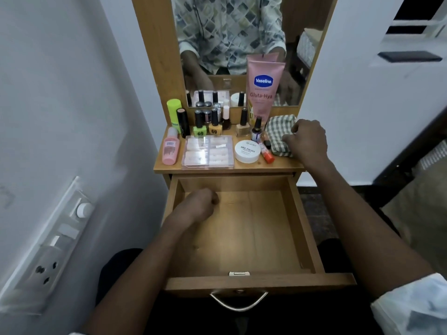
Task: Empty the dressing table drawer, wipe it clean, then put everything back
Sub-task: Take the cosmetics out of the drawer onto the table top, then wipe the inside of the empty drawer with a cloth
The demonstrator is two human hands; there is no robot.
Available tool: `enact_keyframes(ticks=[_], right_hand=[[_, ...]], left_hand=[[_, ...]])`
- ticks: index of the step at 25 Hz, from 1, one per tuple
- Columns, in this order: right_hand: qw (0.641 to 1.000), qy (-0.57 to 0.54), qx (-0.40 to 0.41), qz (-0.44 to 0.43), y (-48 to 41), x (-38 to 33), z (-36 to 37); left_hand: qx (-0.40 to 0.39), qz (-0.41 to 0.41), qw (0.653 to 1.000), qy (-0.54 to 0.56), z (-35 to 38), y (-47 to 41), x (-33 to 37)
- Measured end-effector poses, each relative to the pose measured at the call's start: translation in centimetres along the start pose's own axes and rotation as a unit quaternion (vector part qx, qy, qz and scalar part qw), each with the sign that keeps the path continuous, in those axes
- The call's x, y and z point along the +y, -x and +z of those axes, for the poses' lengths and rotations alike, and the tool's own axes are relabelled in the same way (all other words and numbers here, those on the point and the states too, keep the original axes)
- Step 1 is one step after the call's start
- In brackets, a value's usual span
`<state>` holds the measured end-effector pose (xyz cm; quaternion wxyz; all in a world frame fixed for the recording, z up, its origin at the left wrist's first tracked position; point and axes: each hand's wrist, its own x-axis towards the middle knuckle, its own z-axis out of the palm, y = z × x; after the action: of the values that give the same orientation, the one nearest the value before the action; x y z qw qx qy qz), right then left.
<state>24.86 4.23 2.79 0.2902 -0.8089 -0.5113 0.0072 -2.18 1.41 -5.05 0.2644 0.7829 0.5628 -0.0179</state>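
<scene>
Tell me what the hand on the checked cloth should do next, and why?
Probably lift the green-and-white checked cloth down into the open wooden drawer to start wiping. The right hand grips the cloth on the wooden tabletop, and the drawer shows only bare wood, with the left hand curled inside it.

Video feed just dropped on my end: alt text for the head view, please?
The drawer is pulled open and empty, the left hand curled inside it. The right hand grips a checked cloth on the tabletop, beside cosmetics set before the mirror.
</scene>
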Motion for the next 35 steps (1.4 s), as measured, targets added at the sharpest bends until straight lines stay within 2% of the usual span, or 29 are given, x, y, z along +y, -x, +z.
enact_keyframes(ticks=[6,9,11,15,18,20,22,23,25,26,27,30,32,33,35], right_hand=[[0.995,-0.009,-0.048,0.085,-0.3,0.0,-1.2],[0.974,-0.087,-0.113,0.173,-1.2,-0.1,-2.1],[0.958,-0.138,-0.148,0.204,-1.3,0.0,-2.6],[0.935,-0.242,-0.146,0.215,-0.8,1.1,-2.7],[0.908,-0.35,-0.126,0.191,1.0,1.6,-4.4],[0.881,-0.426,-0.116,0.168,2.7,1.9,-6.3],[0.849,-0.483,-0.177,0.123,5.2,1.8,-7.7],[0.836,-0.488,-0.23,0.098,6.7,1.3,-7.8],[0.823,-0.445,-0.346,0.065,10.1,0.1,-6.8],[0.819,-0.41,-0.397,0.067,11.6,-0.4,-5.9],[0.812,-0.381,-0.436,0.075,12.8,-0.7,-5.0],[0.794,-0.369,-0.475,0.089,14.4,-0.9,-3.0],[0.805,-0.368,-0.458,0.08,14.6,-0.8,-2.3],[0.812,-0.368,-0.448,0.071,14.9,-0.9,-2.0],[0.806,-0.383,-0.449,0.051,15.5,-1.0,-1.4]], left_hand=[[0.048,-0.019,0.994,0.094,0.2,-0.1,-0.8],[0.037,-0.007,0.991,0.127,0.3,0.1,-1.4],[0.03,-0.002,0.992,0.12,0.3,0.3,-1.2],[0.028,-0.021,0.992,0.12,0.5,0.4,-1.0],[-0.001,-0.028,0.991,0.127,-0.1,1.0,-0.4],[-0.027,-0.011,0.982,0.188,-0.8,2.1,0.4],[-0.069,0.019,0.936,0.344,-1.2,3.6,1.4],[-0.095,0.039,0.889,0.446,-1.2,4.3,1.9],[-0.136,0.083,0.761,0.629,-1.1,5.0,2.6],[-0.139,0.091,0.712,0.682,-0.9,5.2,2.9],[-0.128,0.087,0.692,0.705,-0.7,5.2,3.1],[-0.059,0.033,0.729,0.681,-0.1,5.0,3.2],[-0.021,0.009,0.744,0.668,0.2,5.1,2.9],[0.005,0.003,0.767,0.641,0.3,5.2,2.9],[0.069,-0.001,0.844,0.531,0.3,5.5,3.5]])
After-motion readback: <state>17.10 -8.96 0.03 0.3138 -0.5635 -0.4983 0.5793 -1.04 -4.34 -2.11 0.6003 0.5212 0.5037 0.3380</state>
